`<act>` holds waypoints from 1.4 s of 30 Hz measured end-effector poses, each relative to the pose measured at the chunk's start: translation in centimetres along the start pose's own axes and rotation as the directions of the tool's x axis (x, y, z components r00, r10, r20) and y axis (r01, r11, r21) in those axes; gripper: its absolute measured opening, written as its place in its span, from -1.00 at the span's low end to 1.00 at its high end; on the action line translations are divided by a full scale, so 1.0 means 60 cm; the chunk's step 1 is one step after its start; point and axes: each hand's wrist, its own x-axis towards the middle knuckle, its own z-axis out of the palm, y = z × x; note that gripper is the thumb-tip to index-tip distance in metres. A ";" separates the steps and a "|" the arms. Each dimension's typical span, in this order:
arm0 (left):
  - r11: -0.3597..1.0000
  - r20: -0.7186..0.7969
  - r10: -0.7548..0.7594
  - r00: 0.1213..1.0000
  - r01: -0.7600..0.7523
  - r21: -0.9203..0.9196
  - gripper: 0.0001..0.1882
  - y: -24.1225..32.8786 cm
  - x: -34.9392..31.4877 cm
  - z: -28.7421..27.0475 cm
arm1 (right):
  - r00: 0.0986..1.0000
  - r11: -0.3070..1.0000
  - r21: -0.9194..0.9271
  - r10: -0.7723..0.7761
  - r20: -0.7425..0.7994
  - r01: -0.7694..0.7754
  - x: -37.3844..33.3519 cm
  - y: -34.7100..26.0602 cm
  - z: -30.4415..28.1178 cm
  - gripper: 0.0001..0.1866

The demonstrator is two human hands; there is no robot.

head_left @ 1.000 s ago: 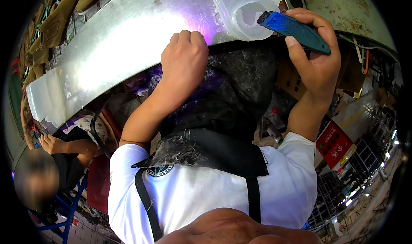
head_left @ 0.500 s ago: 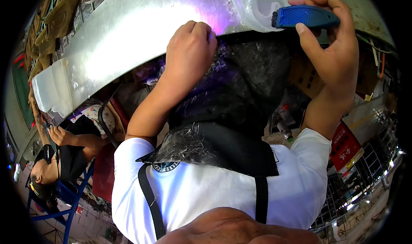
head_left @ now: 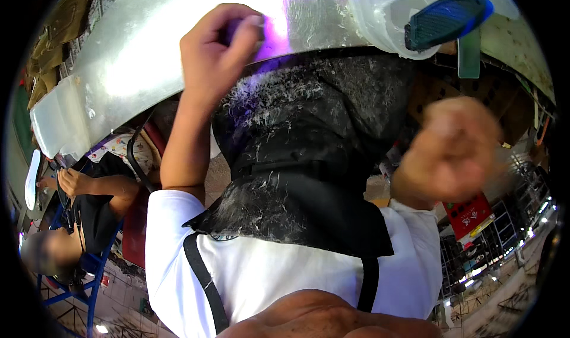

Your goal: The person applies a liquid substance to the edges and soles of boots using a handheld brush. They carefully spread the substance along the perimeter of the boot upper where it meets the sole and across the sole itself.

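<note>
My left hand (head_left: pixel 208 56) is over the front edge of the metal worktop (head_left: pixel 142 47), in bright white and purple light. Its fingers are curled in and the thumb is bent toward them; anything inside the grip is hidden. My right hand (head_left: pixel 457 151) is off the worktop on the right, smeared by motion. A blue brush (head_left: pixel 451 22) with a ridged oval handle and dark bristles lies over the translucent plastic tub (head_left: pixel 369 26), apart from both hands.
A green strip (head_left: pixel 469 56) juts down below the brush. Clear plastic sheeting (head_left: pixel 56 121) covers the worktop's left end. A person (head_left: pixel 113 189) sits at the left, near a white insole (head_left: pixel 32 179). Pale fibres lie on my black apron (head_left: pixel 279 115). A red box (head_left: pixel 469 219) is at the right.
My right hand has let go of the brush and drawn back toward me, leaving it over the tub. My left hand has shifted left and turned so the thumb shows.
</note>
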 end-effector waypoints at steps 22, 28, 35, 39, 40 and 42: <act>0.957 -0.034 0.289 0.957 -0.290 -0.011 -0.95 -0.007 0.007 -0.001 | 0.886 0.995 -0.054 -0.054 0.460 0.089 -0.041 0.093 0.129 -0.74; 0.951 -0.041 0.306 0.951 -0.307 -0.028 -0.95 -0.009 0.009 0.003 | 0.908 0.994 -0.092 0.093 0.409 -0.060 -0.030 0.071 0.138 -0.67; 0.956 -0.031 0.291 0.956 -0.292 -0.014 -0.96 -0.007 0.007 0.003 | 0.871 0.940 -0.279 -0.038 0.490 0.198 -0.024 0.074 0.143 -0.80; 0.959 -0.046 0.278 0.959 -0.280 -0.039 -0.96 -0.009 0.005 0.006 | 0.829 0.953 -0.276 0.049 0.557 0.129 -0.035 0.069 0.124 -0.82; 0.961 -0.041 0.273 0.961 -0.275 -0.039 -0.96 -0.010 0.004 0.005 | 0.815 0.965 -0.251 0.084 0.573 0.077 -0.039 0.066 0.111 -0.81; 0.961 -0.032 0.275 0.961 -0.276 -0.025 -0.96 -0.011 0.003 0.003 | 0.791 0.985 -0.174 0.108 0.602 -0.002 -0.051 0.064 0.084 -0.80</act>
